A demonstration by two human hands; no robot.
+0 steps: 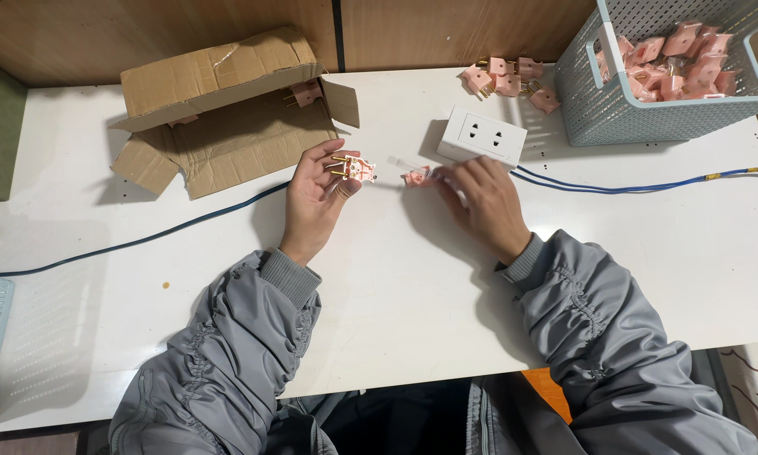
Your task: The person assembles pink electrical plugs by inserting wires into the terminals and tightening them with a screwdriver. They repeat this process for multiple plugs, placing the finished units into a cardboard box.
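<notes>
- I judge assembly underway: left hand point(316, 190) grips a pink plug point(354, 168); right hand point(480, 198) pinches a pink cover point(417, 177).
- Next, I'd align both halves.

Wearer: two bare hands, no gloves, rings or watch visible. Left hand point(316, 195); right hand point(483, 205). Both arms covered to the wrist by a grey jacket of smooth, slightly shiny fabric. Sleeves heavily gathered: ruched seams run lengthwise down each sleeve, giving dense crosswise puckers (most distinct on the right sleeve's upper side). Cuffs: ribbed knit, same grey tone, close-fitting at the wrist. At bottom centre the jacket front shows as darker grey folds; closure detail too dim to make out.
</notes>
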